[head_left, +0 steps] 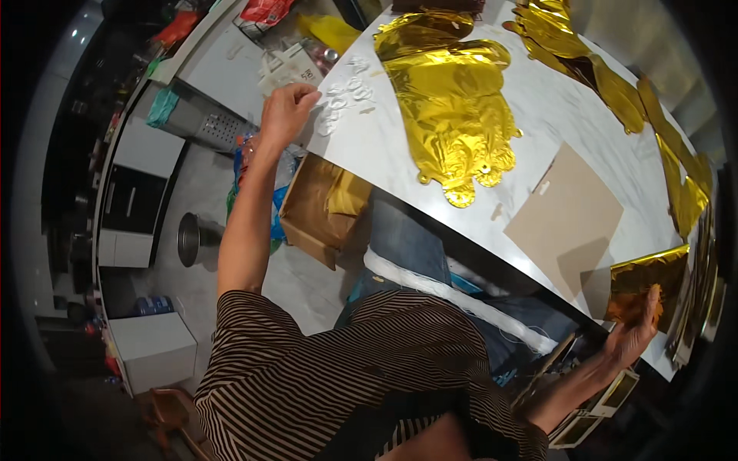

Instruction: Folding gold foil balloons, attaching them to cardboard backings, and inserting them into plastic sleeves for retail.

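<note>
My left hand [288, 114] is over the table's left edge, with thumb and fingers pinched together. Whatever is between the fingertips is too small to make out. Beside it lie several small clear plastic pieces [334, 104]. At the right end of the table [477, 230], my right hand [634, 338] rests against a folded gold foil piece [646, 269], its fingers stretched along the foil. A large crinkled gold foil balloon [453, 100], flat and with a scalloped end, lies across the middle of the table.
A beige card sheet [569, 223] lies near the table's front edge. More gold foil strips [584, 69] run along the far edge. Below stand an open cardboard box [311, 215] and a metal pot [196, 240]. A white box [154, 349] sits at left.
</note>
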`<state>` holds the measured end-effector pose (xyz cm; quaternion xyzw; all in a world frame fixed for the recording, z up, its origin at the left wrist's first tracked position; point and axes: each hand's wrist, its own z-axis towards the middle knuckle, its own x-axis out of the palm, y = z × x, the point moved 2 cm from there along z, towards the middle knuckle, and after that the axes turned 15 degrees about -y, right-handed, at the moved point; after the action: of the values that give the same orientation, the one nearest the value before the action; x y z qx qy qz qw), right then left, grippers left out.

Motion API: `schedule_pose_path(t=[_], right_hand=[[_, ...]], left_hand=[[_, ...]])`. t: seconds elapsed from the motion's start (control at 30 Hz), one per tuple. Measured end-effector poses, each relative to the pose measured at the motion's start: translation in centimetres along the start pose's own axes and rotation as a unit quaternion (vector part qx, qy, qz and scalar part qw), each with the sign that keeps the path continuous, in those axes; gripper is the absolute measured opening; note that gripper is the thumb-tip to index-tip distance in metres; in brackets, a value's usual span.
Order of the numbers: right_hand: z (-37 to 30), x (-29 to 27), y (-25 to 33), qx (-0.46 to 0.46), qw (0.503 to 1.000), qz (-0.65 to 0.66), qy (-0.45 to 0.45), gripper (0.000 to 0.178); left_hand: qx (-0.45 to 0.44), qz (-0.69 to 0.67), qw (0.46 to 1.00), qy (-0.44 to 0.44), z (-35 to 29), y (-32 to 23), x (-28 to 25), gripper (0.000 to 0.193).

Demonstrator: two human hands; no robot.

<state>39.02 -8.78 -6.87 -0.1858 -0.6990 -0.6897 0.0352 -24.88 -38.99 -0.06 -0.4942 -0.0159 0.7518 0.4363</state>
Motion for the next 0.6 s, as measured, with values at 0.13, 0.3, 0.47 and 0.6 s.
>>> schedule_pose_path(t=[0.13, 0.3, 0.47, 0.6], right_hand=[[-0.5, 1.1, 0.5, -0.01, 1.0, -0.004, 0.01, 0.034], [-0.9, 1.5, 0.6, -0.014, 0.999, -0.032, -0.011, 0.036], [-0.7, 2.2, 0.6, 0.005, 0.999, -0.034, 0.016, 0.037], [0.3, -0.4, 0.6, -0.002, 0.999, -0.035, 0.035, 0.035]], left_hand=[[-0.017, 0.024, 1.0, 0.003, -1.9, 0.2, -0.5, 0.023], [0.042, 0.039, 0.998, 0.03, -5.3, -1.0, -1.3, 0.024], [0.096, 0.03, 0.995, -0.024, -6.0, -0.2, -0.3, 0.016], [0.099, -0.022, 0.995, -0.016, -7.3, -1.4, -0.1, 0.012]])
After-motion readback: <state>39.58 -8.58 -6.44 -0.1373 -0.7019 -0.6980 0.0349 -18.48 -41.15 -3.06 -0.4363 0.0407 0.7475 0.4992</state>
